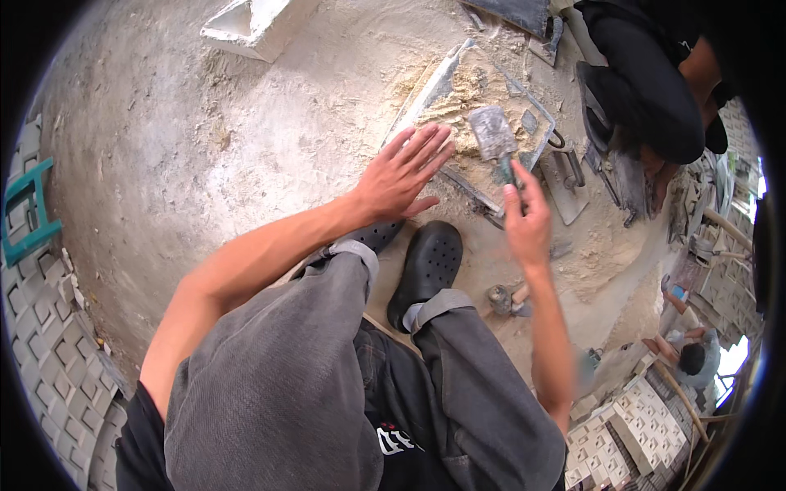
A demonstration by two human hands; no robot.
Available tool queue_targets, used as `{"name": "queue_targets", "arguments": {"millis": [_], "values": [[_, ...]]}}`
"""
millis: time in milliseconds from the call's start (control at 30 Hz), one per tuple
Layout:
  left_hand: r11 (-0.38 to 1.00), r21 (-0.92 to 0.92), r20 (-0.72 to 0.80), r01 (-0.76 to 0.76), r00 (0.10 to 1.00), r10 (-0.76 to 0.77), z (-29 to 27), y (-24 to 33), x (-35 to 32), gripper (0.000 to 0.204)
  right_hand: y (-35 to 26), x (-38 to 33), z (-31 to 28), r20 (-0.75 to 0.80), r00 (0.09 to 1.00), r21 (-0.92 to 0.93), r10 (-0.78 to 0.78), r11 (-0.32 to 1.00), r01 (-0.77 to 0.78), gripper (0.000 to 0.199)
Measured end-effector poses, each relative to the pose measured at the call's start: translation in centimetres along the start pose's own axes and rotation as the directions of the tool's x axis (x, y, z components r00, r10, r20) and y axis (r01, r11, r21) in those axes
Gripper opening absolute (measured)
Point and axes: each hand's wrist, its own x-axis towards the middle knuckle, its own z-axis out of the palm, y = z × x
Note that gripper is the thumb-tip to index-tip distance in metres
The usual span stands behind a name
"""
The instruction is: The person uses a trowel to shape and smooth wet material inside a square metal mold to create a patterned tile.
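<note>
My right hand (529, 219) grips the handle of a small trowel (491, 131), whose flat blade is caked with pale grey material. The blade is over a metal-edged tray or frame (434, 83) holding crumbly yellowish sandy material (471, 86). My left hand (403, 173) is open, fingers stretched out above the tray's near left edge, with nothing in it. Whether its fingertips touch the tray, I cannot tell. Just right of the tray lies a flat float (565, 188) with a handle.
A whitish hollow block (254, 29) is at the far left, a teal stool (29, 209) at the left edge. A co-worker in dark clothes (647, 82) crouches at the far right. A mallet-like tool (501, 299) lies beside my shoe (430, 262). Patterned tiles (651, 425) stack at lower right.
</note>
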Motion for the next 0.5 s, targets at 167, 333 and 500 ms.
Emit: {"name": "queue_targets", "arguments": {"millis": [167, 333, 500], "values": [[0.997, -0.015, 0.065, -0.070, 0.995, 0.071, 0.0, -0.8, 3.1, 0.106, -0.3, 3.0, -6.2, 0.126, 0.992, -0.042, 0.003, 0.999, 0.003, 0.037], [0.996, -0.068, -0.033, -0.059, 0.998, 0.057, 0.1, -1.9, 4.7, 0.114, 1.7, 1.3, -4.2, 0.090, 0.972, 0.149, 0.216, 0.962, -0.227, 0.042], [0.999, -0.053, -0.047, 0.007, 0.999, -0.010, 0.5, -2.6, 6.1, 0.120, 3.7, -2.3, 1.1, -0.118, 0.982, 0.367, 0.150, 0.925, -0.097, 0.040]]}}
